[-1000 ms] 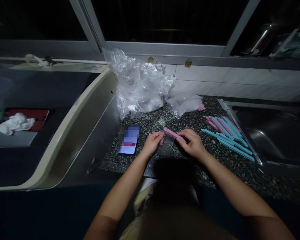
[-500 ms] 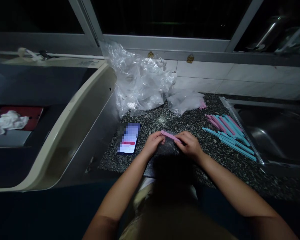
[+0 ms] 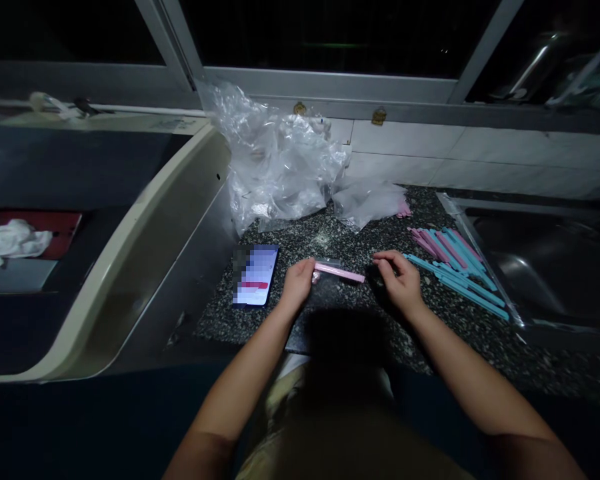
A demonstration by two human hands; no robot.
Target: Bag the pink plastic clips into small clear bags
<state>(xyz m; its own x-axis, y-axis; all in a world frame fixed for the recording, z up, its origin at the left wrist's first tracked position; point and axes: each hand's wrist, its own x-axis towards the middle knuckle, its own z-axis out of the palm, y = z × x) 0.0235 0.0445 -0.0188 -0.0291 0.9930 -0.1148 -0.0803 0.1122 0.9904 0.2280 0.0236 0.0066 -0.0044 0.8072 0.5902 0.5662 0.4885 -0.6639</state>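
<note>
My left hand (image 3: 298, 285) pinches one end of a slim pink bag sealing clip (image 3: 341, 272), which points right over the counter. A piece of clear plastic (image 3: 330, 262) shows just behind the clip; whether it is clamped in it I cannot tell. My right hand (image 3: 401, 280) is off the clip, to its right, with thumb and fingers apart and nothing visible in them. Close to its right lie several blue clips (image 3: 473, 292) and a mixed pile of pink clips (image 3: 433, 245) and blue ones.
On the speckled counter (image 3: 290, 327) a lit phone (image 3: 260, 275) lies left of my hands. Crumpled clear plastic bags (image 3: 285, 167) and a smaller bag (image 3: 367, 202) with pink pieces beside it sit at the back. A sink (image 3: 540, 267) is right, a large appliance (image 3: 180, 220) left.
My right hand has let go of the pink clip and moved right. The left hand keeps hold of the clip, which now lies more level and a little lower.
</note>
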